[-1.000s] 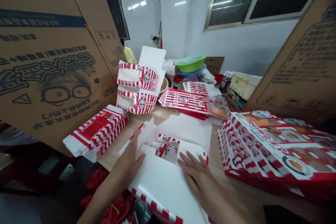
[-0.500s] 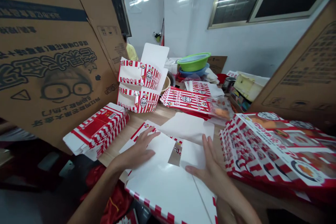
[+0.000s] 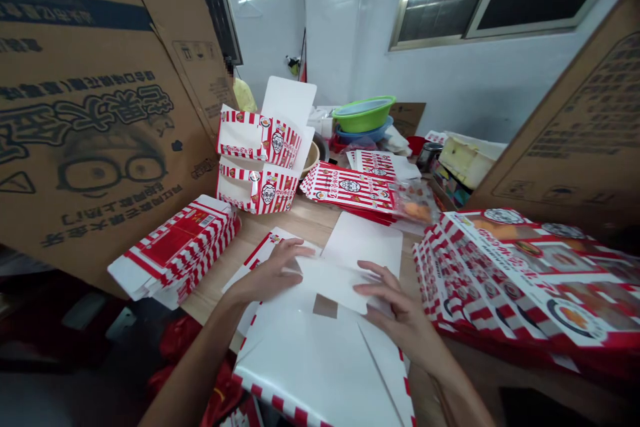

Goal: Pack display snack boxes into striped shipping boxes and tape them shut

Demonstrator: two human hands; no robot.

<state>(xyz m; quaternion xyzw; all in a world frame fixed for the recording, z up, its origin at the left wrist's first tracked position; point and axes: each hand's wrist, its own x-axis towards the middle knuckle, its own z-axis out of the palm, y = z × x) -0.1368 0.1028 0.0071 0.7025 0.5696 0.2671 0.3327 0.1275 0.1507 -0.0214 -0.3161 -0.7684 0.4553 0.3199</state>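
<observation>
A partly folded paper food box [image 3: 320, 360] lies before me, its white inside facing up and its edges striped red and white. My left hand [image 3: 275, 271] grips the left end of a raised white flap [image 3: 333, 280] between thumb and fingers. At the flap's right end, my right hand [image 3: 395, 303] has its fingers bent over the edge and its thumb lower down. Brown shows through a small square gap [image 3: 325, 306] below the flap. Another white panel [image 3: 367, 240] of the box extends away behind the hands.
Folded flat cartons [image 3: 175, 247] are piled at left; striped printed blanks [image 3: 530, 287] are stacked at right. Two formed boxes [image 3: 260, 183] stand one above the other behind. Farther back are striped packets [image 3: 350, 187] and a green basin [image 3: 365, 115]. Large brown cartons [image 3: 100, 113] flank the table.
Both hands have closed in on the white flap, which now stands raised between them. The right hand's fingers, stretched out before, are bent around its edge. The view has shifted slightly.
</observation>
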